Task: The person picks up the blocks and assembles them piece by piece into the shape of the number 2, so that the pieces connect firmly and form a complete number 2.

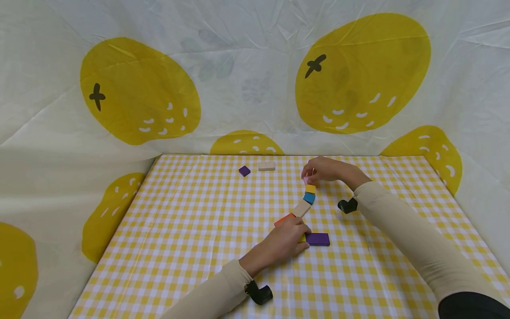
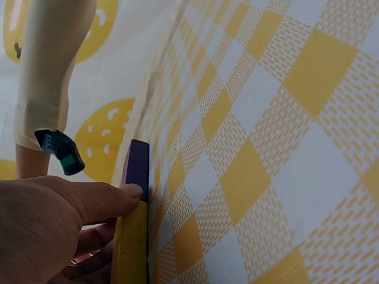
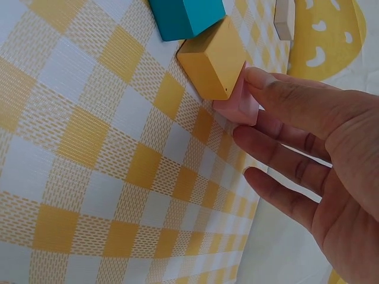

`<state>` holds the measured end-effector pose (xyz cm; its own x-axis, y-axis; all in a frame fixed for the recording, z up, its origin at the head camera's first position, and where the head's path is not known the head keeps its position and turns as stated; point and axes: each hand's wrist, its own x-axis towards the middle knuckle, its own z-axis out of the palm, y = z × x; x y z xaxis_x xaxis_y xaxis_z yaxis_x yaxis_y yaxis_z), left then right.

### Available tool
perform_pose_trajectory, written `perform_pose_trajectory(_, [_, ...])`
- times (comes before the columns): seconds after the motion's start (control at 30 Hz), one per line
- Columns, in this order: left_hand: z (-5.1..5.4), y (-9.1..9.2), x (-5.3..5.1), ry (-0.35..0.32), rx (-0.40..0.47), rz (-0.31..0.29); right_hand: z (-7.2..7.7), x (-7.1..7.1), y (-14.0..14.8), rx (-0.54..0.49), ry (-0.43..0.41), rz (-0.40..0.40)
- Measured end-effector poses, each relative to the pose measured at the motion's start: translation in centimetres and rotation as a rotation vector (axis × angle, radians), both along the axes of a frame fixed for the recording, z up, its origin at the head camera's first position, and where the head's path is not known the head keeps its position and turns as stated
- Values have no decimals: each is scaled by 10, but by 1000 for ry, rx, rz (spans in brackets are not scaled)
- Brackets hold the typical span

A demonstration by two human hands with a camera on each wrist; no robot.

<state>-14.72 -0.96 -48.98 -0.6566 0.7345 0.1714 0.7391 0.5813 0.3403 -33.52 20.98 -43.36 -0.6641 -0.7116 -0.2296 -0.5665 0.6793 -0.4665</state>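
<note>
A curved row of wooden blocks runs over the checked cloth. At its far end my right hand [image 1: 324, 169] pinches a pink block [image 3: 237, 111] between thumb and fingers, against an orange-yellow block [image 3: 214, 59]. A teal-blue block [image 1: 309, 198], a beige block [image 1: 301, 208] and an orange-red block [image 1: 283, 219] follow toward me. My left hand [image 1: 280, 241] holds a yellow block [image 2: 131, 245] at the near end, its thumb at the seam with a purple block [image 1: 318, 239]. That hand hides part of the yellow and orange-red blocks in the head view.
Near the table's back edge lie a small purple block [image 1: 245, 171] and a pale beige block [image 1: 266, 166]. The yellow-and-white checked tablecloth [image 1: 179, 230] covers the table. Behind it hangs a white curtain [image 1: 247, 79] with yellow fruit prints.
</note>
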Motion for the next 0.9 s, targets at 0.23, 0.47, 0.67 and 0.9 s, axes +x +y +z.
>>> perform_pose_trajectory(0.23, [0,0,-1,12,-2,-3,3,-5,-3,22,12,10])
perform_pose_trajectory(0.47, [1,0,-2,6,-11,-3,9,-16,-11,15,59,29])
perform_pose_trajectory(0.67, [3,0,-2,-16,-21,-6,9,-29,-28,34,76,17])
perform_pose_trajectory(0.9, [4,0,-2,-9,-20,-7,13,-39,-56,64,99,-12])
